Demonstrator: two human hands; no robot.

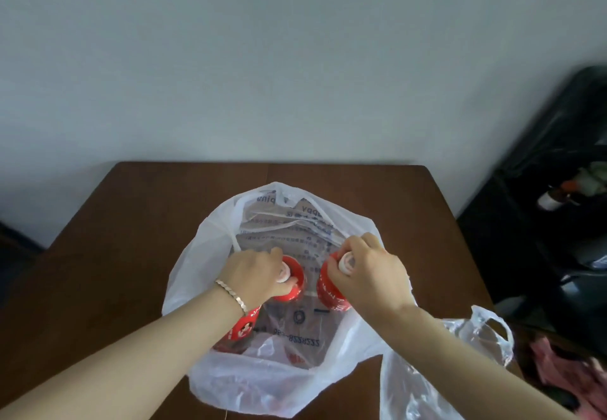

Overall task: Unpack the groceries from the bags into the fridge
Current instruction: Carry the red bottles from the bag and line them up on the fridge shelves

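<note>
A white plastic bag (210,255) lies open on the brown table (131,222). Inside it stand two red bottles with white caps. My left hand (256,275) grips the neck of the left red bottle (295,275). My right hand (364,271) grips the cap end of the right red bottle (328,288). A third red bottle (239,331) with a printed label lies under my left wrist, partly hidden by the bag.
A second, crumpled plastic bag (460,354) lies at the table's right front corner. A dark rack (558,206) with small items stands to the right, pink cloth (565,370) below it. A pale wall is behind the table.
</note>
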